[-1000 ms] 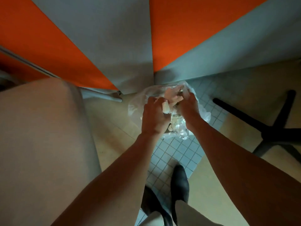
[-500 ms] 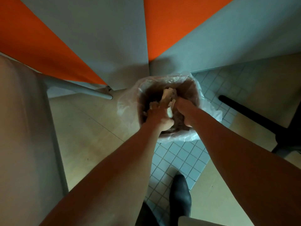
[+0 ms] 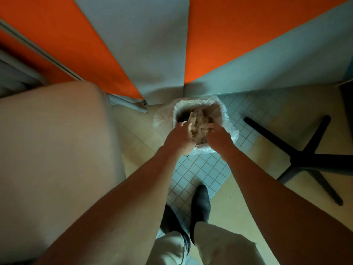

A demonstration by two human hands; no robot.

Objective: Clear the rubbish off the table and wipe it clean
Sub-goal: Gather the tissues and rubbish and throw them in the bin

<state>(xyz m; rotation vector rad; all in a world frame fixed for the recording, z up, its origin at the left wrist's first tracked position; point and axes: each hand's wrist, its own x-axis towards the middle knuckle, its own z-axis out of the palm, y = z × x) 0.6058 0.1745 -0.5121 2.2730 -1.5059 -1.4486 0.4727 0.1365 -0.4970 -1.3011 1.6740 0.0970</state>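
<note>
A bin lined with a clear plastic bag stands on the floor in the corner of the orange and grey walls. A wad of crumpled pale rubbish sits in its mouth. My left hand grips the wad's left side with curled fingers. My right hand grips its right side, fingertips buried in the wad. Both hands are over the bin's near rim. The bottom of the bin is hidden.
A beige table top fills the left, with a grey metal leg behind it. A black star-shaped chair base stands on the floor at right. My dark shoes are on the tiled strip below the bin.
The hands carried the wad down into the bin's mouth and now sit at its near rim. The view has pulled back, bringing the table top back in at left.
</note>
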